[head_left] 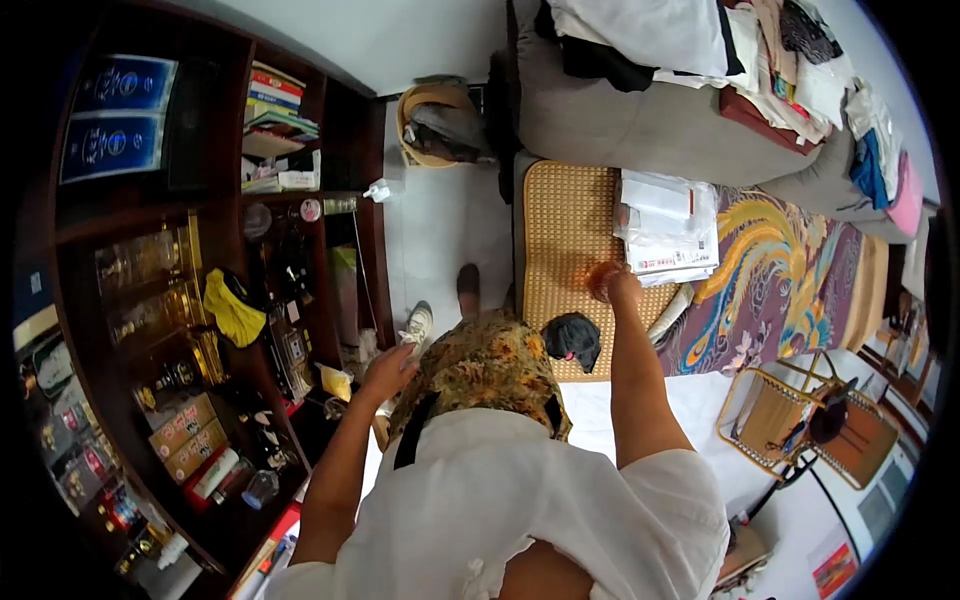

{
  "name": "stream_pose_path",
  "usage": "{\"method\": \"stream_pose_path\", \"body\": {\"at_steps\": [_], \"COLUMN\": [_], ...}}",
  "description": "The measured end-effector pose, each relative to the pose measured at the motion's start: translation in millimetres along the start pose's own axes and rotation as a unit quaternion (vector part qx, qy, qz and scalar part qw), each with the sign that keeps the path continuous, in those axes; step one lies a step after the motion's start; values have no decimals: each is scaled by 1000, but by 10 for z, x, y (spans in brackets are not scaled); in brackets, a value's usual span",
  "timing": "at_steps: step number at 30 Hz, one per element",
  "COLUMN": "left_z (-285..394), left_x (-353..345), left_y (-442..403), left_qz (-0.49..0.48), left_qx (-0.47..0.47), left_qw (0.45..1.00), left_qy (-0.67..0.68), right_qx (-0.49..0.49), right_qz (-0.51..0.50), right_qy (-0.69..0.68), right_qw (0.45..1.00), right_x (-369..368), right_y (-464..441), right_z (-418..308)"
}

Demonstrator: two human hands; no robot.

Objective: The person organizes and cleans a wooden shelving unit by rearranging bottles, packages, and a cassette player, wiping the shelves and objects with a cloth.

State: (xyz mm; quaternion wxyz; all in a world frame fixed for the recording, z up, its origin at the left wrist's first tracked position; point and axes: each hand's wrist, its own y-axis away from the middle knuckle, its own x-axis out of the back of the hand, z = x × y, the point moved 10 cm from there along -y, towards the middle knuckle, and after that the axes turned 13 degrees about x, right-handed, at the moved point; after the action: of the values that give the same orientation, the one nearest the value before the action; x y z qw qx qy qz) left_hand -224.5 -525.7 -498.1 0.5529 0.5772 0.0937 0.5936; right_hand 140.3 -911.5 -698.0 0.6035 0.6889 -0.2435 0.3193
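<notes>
My right hand (624,287) is closed on a reddish-brown, blurred object (598,280) over the woven mat (570,215) on the sofa seat. Just beyond that hand lies a stack of papers (668,228) with clear plastic on it. A dark cap (572,340) rests on the mat, nearer my body. My left hand (389,372) hangs low beside my patterned trousers (490,375), its fingers apart and nothing visible in it.
Dark shelves (230,220) with books, boxes and bottles stand at the left. A basket (440,125) is on the floor ahead. Clothes (650,35) lie along the sofa back (600,115). A folding chair (775,415) stands at the right.
</notes>
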Motion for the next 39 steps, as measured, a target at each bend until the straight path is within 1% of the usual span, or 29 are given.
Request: {"method": "stream_pose_path", "body": {"at_steps": [2,3,4,6,7,9,12,14,15,16,17,19,24,25,28,29,30,33,34,35,36,37,39], "left_z": [54,42,83,73,45,69,111,58,62,55,5,36,262,279,389,461,533,655,708,718,813,990,1181], "left_x": [-29,-58,-61,-82,-108,-89,-18,-27,-4,38,27,123,336,302,266,278,291,380,417,393,535,799,962], "left_y": [58,58,66,88,93,120,217,256,281,309,304,322,317,260,13,-29,-62,-210,-219,-227,-33,314,539], "left_qz": [-8,-18,-32,-2,2,4,10,19,23,27,43,39,48,35,-3,-17,-31,-20,-16,-46,-86,-126,-219], "left_qx": [9,31,36,14,15,10,15,20,29,37,23,30,-1,-13,-44,-45,-46,-34,-31,1,26,51,2], "left_qw": [1000,999,999,1000,1000,1000,999,999,999,998,998,998,998,997,986,978,967,961,956,925,882,829,699], "left_qy": [5,18,-2,19,19,28,37,41,39,36,38,34,39,65,160,204,247,275,290,378,463,542,680], "right_qx": [29,45,60,97,89,122,171,205,241,276,309,354,436,443,494,532,548,595,597,599,601,613,652], "right_qz": [-11,-17,-30,-56,-1,7,29,55,77,101,125,139,207,240,231,246,238,221,208,195,182,195,211], "right_qy": [32,48,59,78,67,64,72,80,84,87,88,65,-31,-4,-47,-53,-64,-96,-102,-107,-113,-109,-115], "right_qw": [999,998,996,991,994,990,982,974,964,952,939,923,876,863,837,809,799,767,768,769,770,758,719], "right_x": [-211,-293,-320,-399,-297,-234,-344,-377,-316,-176,-48,362,881,1093,1347,1546,1664,1993,2104,2224,2324,2432,2687], "right_y": [-105,-156,-146,-99,9,193,235,297,425,584,715,1166,1902,2144,2492,2756,2914,3340,3476,3619,3752,3910,4290], "right_z": [63,95,99,-5,-40,-161,-91,-134,-250,-371,-466,-790,-1372,-1583,-2013,-2227,-2379,-2805,-2924,-3037,-3152,-3263,-3501]}}
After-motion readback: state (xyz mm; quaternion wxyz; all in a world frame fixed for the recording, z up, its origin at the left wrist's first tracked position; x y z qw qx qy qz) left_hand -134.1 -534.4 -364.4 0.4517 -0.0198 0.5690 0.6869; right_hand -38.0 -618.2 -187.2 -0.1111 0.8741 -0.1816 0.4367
